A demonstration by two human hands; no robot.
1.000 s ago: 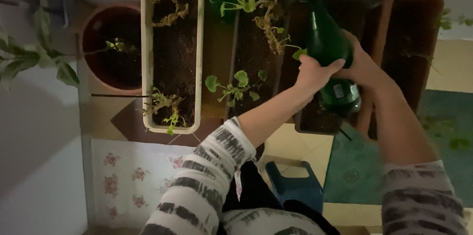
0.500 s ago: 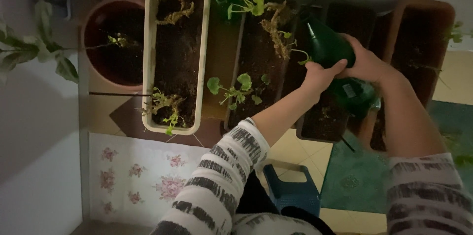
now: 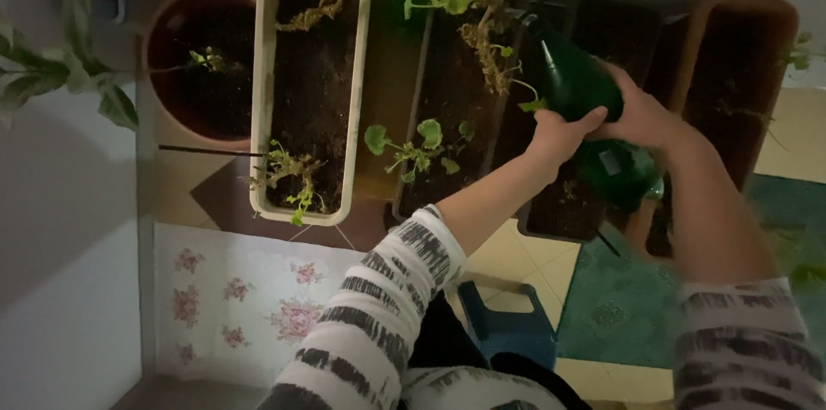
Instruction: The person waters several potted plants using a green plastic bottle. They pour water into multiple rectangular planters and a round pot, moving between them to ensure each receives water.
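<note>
Both my hands grip a dark green plastic bottle point(image 3: 575, 87), tilted with its neck pointing away and down over a dark brown trough planter point(image 3: 564, 203). My left hand point(image 3: 555, 133) wraps the bottle's near side; my right hand point(image 3: 638, 114) holds its far side. The bottle's wide base point(image 3: 621, 173) sticks out below my hands. Beside it, another dark planter point(image 3: 447, 92) holds small green seedlings point(image 3: 413, 147) and a dried stem point(image 3: 486, 53).
A cream trough planter point(image 3: 265, 117) with soil and wilted plants stands at the left, beside a round terracotta pot point(image 3: 163, 23). A brown planter point(image 3: 774, 23) sits at the right. A blue stool point(image 3: 508, 332), floral mat point(image 3: 232, 302) and green rug point(image 3: 628, 307) lie below.
The bottle has tipped further, neck down over the planter, with both hands still gripping it. The view has shifted slightly.
</note>
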